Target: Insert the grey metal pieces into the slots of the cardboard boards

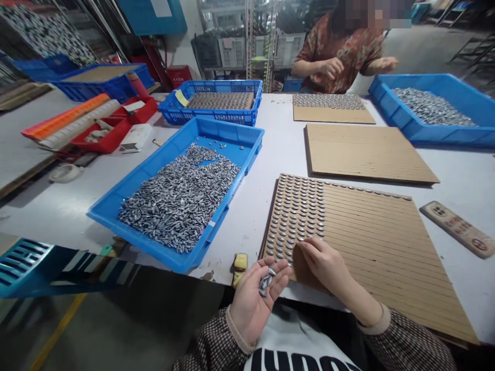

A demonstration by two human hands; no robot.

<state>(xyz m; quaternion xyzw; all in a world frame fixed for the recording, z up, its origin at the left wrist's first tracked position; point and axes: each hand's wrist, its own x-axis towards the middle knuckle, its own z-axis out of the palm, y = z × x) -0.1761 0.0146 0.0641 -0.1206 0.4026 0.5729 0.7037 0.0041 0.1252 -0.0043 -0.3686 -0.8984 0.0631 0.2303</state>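
Note:
My left hand [257, 293] is palm up and cupped, with several small grey spindle-shaped metal pieces [266, 281] lying in it. Over the lower left part of a grooved cardboard board [379, 247], my right hand [325, 263] is closed in a pinch. Whatever its fingertips may hold is hidden. Rows of the same metal pieces sit in the slots along the board's left side, and one row runs along its far edge. To the left, a blue tray [211, 234] carries a large heap of these pieces.
Opposite, a person [340, 56] stands behind a partly filled board [332, 114] and another blue tray [394, 105]. A bare cardboard board [367, 152] lies between. A wooden plaque [460, 229] is at right, a yellow block [240, 262] by the table's front edge, and a blue basket [211, 117] farther back.

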